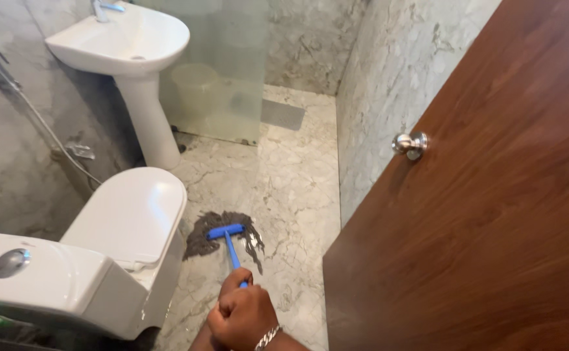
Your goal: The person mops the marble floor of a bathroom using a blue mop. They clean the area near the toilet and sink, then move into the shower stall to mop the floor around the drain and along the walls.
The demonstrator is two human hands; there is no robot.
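Marble-tiled bathroom, floor [291,188] pale and veined. Mop [227,235] on the floor at 12 o'clock from the hands, just right of the toilet [128,221]. Right hand [244,317] fisted tight round the blue handle; left hand [201,339] mostly hidden beneath it, can't tell its grip. Strands look soft, floppy, probably wet-heavy; handle stiff, light. Hold the handle. Door [486,214] at 3 o'clock.

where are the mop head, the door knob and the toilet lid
mop head [224,235]: head view, on the blue bar across the grey strands
door knob [410,143]: head view, on the round metal knob
toilet lid [131,211]: head view, on the middle of the closed white lid
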